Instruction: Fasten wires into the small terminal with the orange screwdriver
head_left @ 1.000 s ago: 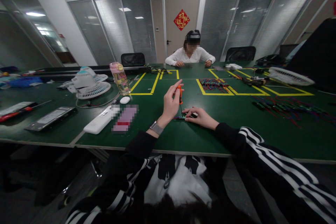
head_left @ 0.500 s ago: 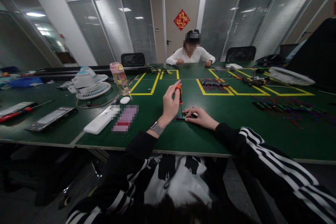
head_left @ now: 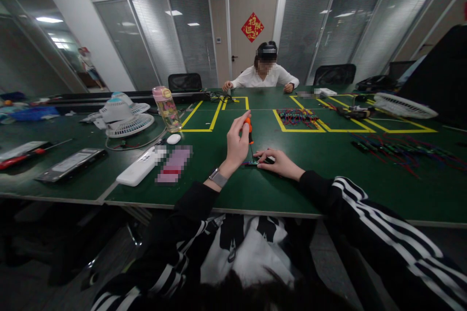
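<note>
My left hand (head_left: pixel 238 142) is closed round the orange-and-black handle of a screwdriver (head_left: pixel 250 131), which stands upright with its shaft pointing down. The tip meets a small green circuit board (head_left: pixel 251 163) lying at the middle of the green table (head_left: pixel 277 194). My right hand (head_left: pixel 277 162) pinches the board's right end between thumb and fingers, its wrist low over the table. Dark and coloured wire ends seem to show at the board's left side, too small to make out clearly.
Left stand a pink-lidded bottle (head_left: pixel 167 109), a white fan (head_left: pixel 129 124), a white power bank (head_left: pixel 140 167) and a hard drive (head_left: pixel 72 164). Wired boards lie in a taped area (head_left: pixel 297 117) and in a pile (head_left: pixel 404 148) at right. A person (head_left: pixel 266 73) sits opposite.
The screwdriver handle has turned slightly in my left hand; my right hand holds still. The person opposite has moved one hand outward, and someone has appeared in the far left background.
</note>
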Demonstrator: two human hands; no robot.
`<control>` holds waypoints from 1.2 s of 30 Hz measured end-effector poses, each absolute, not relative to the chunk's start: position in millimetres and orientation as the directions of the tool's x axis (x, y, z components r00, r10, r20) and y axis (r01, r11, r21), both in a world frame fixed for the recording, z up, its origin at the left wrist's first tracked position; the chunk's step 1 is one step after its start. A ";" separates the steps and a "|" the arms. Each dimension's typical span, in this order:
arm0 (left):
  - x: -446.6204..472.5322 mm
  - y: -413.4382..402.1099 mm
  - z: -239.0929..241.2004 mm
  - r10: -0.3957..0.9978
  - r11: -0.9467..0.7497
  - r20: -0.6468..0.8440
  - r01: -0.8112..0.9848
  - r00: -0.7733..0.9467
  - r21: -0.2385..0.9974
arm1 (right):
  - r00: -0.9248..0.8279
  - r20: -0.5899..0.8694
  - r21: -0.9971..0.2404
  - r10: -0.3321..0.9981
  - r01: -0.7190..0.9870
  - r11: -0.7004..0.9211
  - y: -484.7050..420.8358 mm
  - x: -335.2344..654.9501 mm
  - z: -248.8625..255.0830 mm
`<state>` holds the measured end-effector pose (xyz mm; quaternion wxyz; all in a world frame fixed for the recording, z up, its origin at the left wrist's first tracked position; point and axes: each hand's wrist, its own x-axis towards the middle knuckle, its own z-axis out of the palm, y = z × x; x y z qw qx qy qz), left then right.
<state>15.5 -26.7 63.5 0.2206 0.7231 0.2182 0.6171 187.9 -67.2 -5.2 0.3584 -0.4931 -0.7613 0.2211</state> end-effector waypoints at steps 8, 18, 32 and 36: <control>14.6 -30.0 65.4 0.577 -0.806 0.816 0.185 0.040 0.562 | -0.257 0.329 -0.688 0.909 0.594 0.417 -67.3 188.1 -4.9; 15.0 -28.6 64.9 0.542 -0.838 0.835 0.127 0.091 0.530 | -0.256 0.331 -0.693 0.908 0.588 0.418 -67.9 187.2 -3.8; 15.7 -27.9 63.2 0.553 -0.833 0.824 0.087 0.124 0.546 | -0.256 0.335 -0.686 0.907 0.594 0.421 -67.9 187.2 -4.3; 14.9 -30.3 65.8 0.548 -0.832 0.831 0.171 0.095 0.528 | -0.254 0.346 -0.687 0.903 0.587 0.428 -67.9 187.2 -5.0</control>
